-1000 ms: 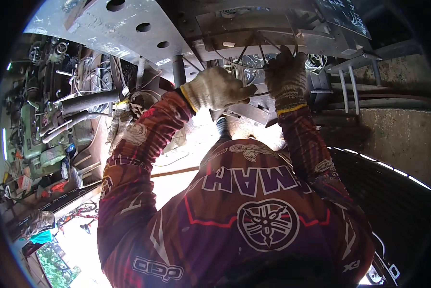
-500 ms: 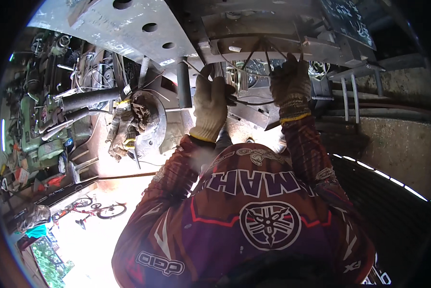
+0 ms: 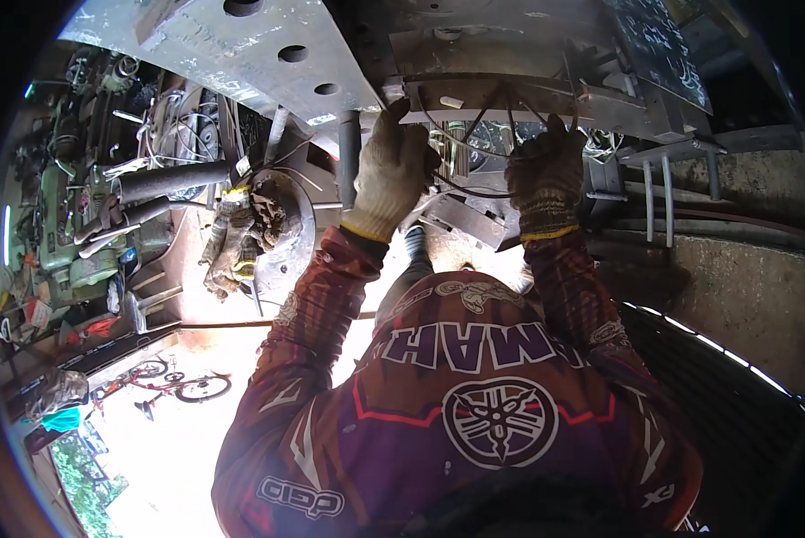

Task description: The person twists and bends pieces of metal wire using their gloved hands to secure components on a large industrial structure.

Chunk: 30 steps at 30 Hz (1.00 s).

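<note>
My left hand (image 3: 386,175), in a pale knitted work glove, is raised beside the corner of a steel plate with round holes (image 3: 268,67). Its fingers are bent, with the tips up near a small metal block (image 3: 393,88). My right hand (image 3: 544,175), in a dirtier glove, is closed just below a curved steel part (image 3: 501,85). From one glove to the other runs a dark cable (image 3: 474,193), sagging a little. Whatever sits inside either glove is hidden by the fingers. A dark pipe (image 3: 348,157) stands just left of my left hand.
Spare gloves (image 3: 230,242) and a brown rag (image 3: 272,211) lie on a round metal disc (image 3: 299,255) at left. Green machinery (image 3: 79,242) fills the far left. Metal rods (image 3: 667,202) hang at right. A bicycle (image 3: 178,381) stands in the bright area at lower left.
My left hand has shifted slightly up, its fingertips now higher near the metal block. The right hand stays almost in place, while the whole view has moved a little.
</note>
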Available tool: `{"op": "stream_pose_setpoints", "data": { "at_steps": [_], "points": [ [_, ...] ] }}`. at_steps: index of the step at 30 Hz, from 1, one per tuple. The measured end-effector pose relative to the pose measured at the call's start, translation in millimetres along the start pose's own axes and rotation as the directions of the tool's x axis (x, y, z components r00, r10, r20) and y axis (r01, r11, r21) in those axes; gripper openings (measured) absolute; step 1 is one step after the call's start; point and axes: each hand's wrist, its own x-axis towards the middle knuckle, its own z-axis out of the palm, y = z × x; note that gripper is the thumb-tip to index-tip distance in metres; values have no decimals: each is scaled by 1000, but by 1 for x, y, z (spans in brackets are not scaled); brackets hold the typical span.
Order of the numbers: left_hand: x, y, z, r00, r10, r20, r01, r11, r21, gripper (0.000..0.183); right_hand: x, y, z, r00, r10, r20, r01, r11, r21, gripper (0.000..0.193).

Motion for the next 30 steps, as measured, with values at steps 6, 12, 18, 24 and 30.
{"op": "stream_pose_setpoints", "data": {
  "at_steps": [6, 12, 18, 24, 30],
  "points": [
    [13, 19, -4, 978, -209, 23, 210, 959, -191, 38, 4, 3, 0, 999, -30, -18, 29, 999, -33, 49],
    [15, -13, 30, 923, -359, -142, 292, 890, -350, 41, -6, 7, 17, 990, -34, -139, 23, 997, -79, 56],
    [22, -18, 61, 765, -622, -165, 153, 424, -893, 36, -4, 8, 18, 978, -18, -209, -3, 995, -103, 55],
    [47, -11, 62, 747, -646, 158, 182, -30, -983, 48, -14, 11, 38, 952, -29, -306, 3, 996, -86, 56],
    [59, -16, 65, 651, -710, 268, 229, -152, -961, 32, -12, 17, 49, 905, -57, -422, 23, 996, -84, 63]
  ]
}}
